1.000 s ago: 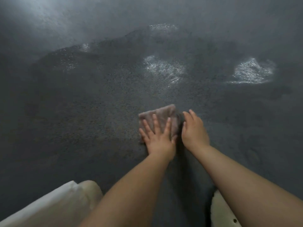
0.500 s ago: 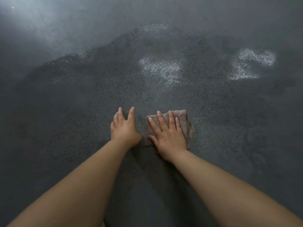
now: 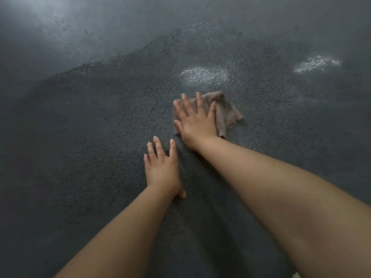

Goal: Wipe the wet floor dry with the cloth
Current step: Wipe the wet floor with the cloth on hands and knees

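Note:
A small pinkish-brown cloth (image 3: 226,111) lies crumpled on the dark grey textured floor (image 3: 96,147). My right hand (image 3: 195,119) presses flat on the cloth's left part with straight, spread fingers. My left hand (image 3: 162,167) rests flat on the bare floor just below and left of it, fingers straight, apart from the cloth. A large dark wet patch spreads around both hands. Two shiny wet spots lie beyond the cloth, one (image 3: 204,75) just above it and one (image 3: 315,64) at the far right.
The floor at the upper left (image 3: 60,27) looks lighter and drier, with a soft glare. A pale scrap shows at the bottom right edge (image 3: 297,274). Nothing else stands on the floor in view.
The cloth passed from under my left hand to under my right hand. My right hand then pushed it forward, toward the shiny spot. My left hand now lies further back on bare floor.

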The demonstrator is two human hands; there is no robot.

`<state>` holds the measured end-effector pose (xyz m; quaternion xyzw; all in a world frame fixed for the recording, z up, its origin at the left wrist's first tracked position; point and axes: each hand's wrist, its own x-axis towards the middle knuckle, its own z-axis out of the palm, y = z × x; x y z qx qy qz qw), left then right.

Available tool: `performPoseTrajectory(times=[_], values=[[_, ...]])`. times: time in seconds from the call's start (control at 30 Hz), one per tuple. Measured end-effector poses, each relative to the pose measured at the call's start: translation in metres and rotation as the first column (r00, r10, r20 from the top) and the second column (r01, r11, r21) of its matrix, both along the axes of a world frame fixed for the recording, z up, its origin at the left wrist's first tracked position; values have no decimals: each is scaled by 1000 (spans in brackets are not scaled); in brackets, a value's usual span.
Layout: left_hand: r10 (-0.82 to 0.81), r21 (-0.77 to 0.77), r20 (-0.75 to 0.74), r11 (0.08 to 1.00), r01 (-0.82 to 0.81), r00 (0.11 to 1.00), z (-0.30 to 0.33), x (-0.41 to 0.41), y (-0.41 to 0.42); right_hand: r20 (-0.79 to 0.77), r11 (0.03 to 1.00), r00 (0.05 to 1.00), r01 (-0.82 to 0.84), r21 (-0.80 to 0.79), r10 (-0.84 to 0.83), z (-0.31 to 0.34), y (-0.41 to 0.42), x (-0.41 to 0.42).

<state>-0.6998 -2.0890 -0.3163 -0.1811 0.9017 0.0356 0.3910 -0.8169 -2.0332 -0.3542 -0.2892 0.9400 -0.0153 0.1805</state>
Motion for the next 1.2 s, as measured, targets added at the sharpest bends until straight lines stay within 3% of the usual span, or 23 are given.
performPoseTrajectory(times=[0.1,0.2,0.33,0.37,0.43,0.5,0.53,0.63,0.8,0.9,0.97,1.03,1.1,1.2], values=[[8,0,-9,1000,-8,1000,1,0,0,-9,970,971,-241,-12,241,-2,-4,-2],[7,8,-12,1000,-7,1000,2,0,-1,-71,971,970,-228,72,233,0,20,-31],[12,27,-13,1000,-12,1000,2,0,-1,-94,964,969,239,113,-230,-5,81,-70],[14,27,-13,1000,-14,1000,2,0,-1,-105,917,923,381,115,-370,-7,101,-75],[16,26,-11,1000,-16,1000,2,0,0,-116,735,741,671,101,-661,-5,136,-76],[23,28,-10,999,-23,1000,3,-1,1,-88,570,574,819,74,-814,-4,152,-64],[30,28,-10,999,-30,1000,3,-2,1,-79,555,559,829,63,-826,-4,150,-53],[44,29,-12,999,-44,999,2,-3,3,-88,691,689,723,16,-719,-4,121,-9],[60,37,-57,998,-58,997,4,0,1,-52,962,960,272,-31,-273,-8,58,83],[62,42,-74,997,-59,995,5,1,0,-47,998,998,29,-48,-32,-8,80,91],[56,47,-68,998,-53,996,5,1,0,-56,999,998,-24,-27,23,-9,112,77],[57,57,-60,997,-54,997,6,0,0,-67,997,995,71,16,-70,-11,150,56],[62,62,-58,996,-58,996,7,0,0,-112,955,951,293,36,-288,-10,192,35],[61,51,-68,997,-58,996,6,1,0,-129,747,753,658,95,-646,-6,248,16]])
